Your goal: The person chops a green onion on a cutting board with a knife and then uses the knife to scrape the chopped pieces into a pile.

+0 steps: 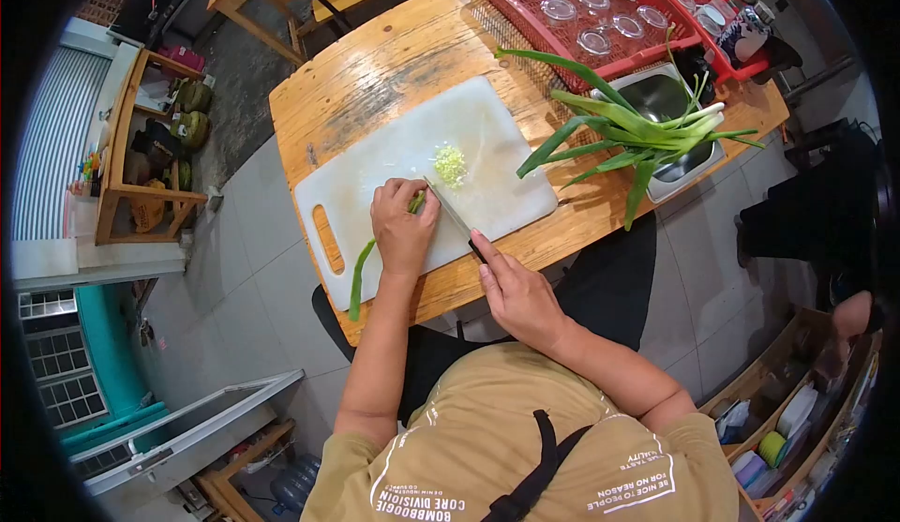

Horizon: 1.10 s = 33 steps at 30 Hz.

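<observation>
On a white cutting board (506,189) lies a small heap of finely chopped green onion (450,165). My left hand (403,225) is closed around a green onion stalk (360,278), whose long green end trails toward the board's near left edge. In my right hand (516,290) is a kitchen knife (452,209) with a black handle. Its blade points up and left, the tip close beside my left fingers and just below the heap. My left palm and fingers hide part of the stalk.
A bunch of whole green onions (647,138) lies across metal containers (689,168) at the table's right. Behind, a red crate (647,53) holds several upturned glasses. The wooden table (352,77) has a rounded near edge. Another person's arm (851,316) shows at far right.
</observation>
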{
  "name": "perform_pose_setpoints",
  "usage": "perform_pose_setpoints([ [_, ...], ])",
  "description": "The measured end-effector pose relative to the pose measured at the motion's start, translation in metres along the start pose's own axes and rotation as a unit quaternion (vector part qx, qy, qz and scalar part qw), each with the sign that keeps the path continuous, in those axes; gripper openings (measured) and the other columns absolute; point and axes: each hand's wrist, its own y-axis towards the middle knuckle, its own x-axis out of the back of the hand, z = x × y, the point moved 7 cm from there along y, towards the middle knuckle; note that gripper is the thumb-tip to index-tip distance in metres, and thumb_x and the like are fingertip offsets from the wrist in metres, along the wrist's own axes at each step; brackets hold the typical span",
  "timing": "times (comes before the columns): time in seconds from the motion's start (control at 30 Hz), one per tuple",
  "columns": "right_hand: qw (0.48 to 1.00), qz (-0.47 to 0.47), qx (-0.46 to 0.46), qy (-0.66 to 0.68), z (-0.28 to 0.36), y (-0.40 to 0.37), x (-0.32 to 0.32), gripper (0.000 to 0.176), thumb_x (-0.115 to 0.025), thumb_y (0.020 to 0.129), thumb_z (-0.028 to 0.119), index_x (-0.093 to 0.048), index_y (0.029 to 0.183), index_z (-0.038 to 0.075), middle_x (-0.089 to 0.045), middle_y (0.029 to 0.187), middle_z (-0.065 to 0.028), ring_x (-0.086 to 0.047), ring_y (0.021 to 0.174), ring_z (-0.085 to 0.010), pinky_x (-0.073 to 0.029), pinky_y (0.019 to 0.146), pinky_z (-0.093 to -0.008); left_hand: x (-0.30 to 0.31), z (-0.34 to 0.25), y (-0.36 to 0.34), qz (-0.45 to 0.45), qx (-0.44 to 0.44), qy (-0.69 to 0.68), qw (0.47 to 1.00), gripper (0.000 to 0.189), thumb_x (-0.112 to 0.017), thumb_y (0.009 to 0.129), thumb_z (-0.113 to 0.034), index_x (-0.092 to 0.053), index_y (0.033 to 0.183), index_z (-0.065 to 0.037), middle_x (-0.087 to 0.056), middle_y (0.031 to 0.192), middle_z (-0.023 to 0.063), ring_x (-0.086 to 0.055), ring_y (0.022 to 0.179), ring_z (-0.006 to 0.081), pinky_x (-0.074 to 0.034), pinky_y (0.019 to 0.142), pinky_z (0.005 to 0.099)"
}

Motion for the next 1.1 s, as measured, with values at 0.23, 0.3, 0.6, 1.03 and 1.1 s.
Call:
perform_pose_setpoints([
  [0.23, 0.999, -0.019, 0.023, 0.016, 0.001, 0.001, 0.005, 0.060, -0.057, 0.114, 0.016, -0.041, 0.172, 0.012, -0.074, 0.104, -0.0230, -0.074, 0.091, -0.0431, -0.061, 0.081, -0.0518, 0.002, -0.006, 0.002, -0.008, -0.017, -0.010, 1.000, 0.012, -0.082, 0.093, -0.012, -0.080, 0.100, -0.003, -0.073, 0.101, 0.0097, -0.068, 0.096, 0.0281, -0.056, 0.088, 0.0411],
  [0.3, 1.000, -0.012, 0.015, 0.015, 0.000, 0.001, 0.005, 0.061, -0.056, 0.114, 0.016, -0.041, 0.172, 0.012, -0.074, 0.104, -0.0231, -0.074, 0.091, -0.0432, -0.061, 0.081, -0.0518, 0.001, -0.006, 0.003, 0.000, -0.012, -0.011, 1.000, 0.012, -0.081, 0.093, -0.012, -0.080, 0.100, -0.003, -0.073, 0.101, 0.0098, -0.067, 0.096, 0.0280, -0.056, 0.088, 0.0410],
  [0.6, 1.000, 0.002, 0.005, 0.016, 0.001, 0.012, 0.001, 0.061, -0.056, 0.114, 0.016, -0.040, 0.172, 0.011, -0.075, 0.104, -0.0253, -0.074, 0.091, -0.0453, -0.060, 0.080, -0.0540, 0.000, -0.001, 0.005, 0.018, 0.017, -0.032, 0.999, 0.012, -0.081, 0.092, -0.013, -0.081, 0.099, -0.004, -0.073, 0.101, 0.0088, -0.067, 0.098, 0.0311, -0.053, 0.093, 0.0444],
  [1.03, 0.999, 0.008, -0.020, 0.041, -0.001, 0.029, -0.007, 0.055, -0.052, 0.116, 0.019, -0.043, 0.170, 0.011, -0.075, 0.101, -0.0321, -0.074, 0.088, -0.0493, -0.058, 0.080, -0.0572, 0.000, 0.001, 0.007, 0.032, 0.026, -0.056, 0.998, 0.014, -0.081, 0.092, -0.014, -0.082, 0.100, -0.003, -0.075, 0.102, 0.0106, -0.067, 0.097, 0.0315, -0.054, 0.092, 0.0443],
  [1.1, 0.999, 0.007, -0.019, 0.042, 0.001, 0.026, -0.007, 0.055, -0.052, 0.116, 0.019, -0.043, 0.170, 0.012, -0.074, 0.100, -0.0326, -0.074, 0.088, -0.0494, -0.057, 0.080, -0.0576, 0.002, 0.001, 0.007, 0.029, 0.026, -0.061, 0.997, 0.014, -0.081, 0.092, -0.014, -0.082, 0.100, -0.002, -0.075, 0.102, 0.0107, -0.067, 0.096, 0.0315, -0.054, 0.092, 0.0443],
])
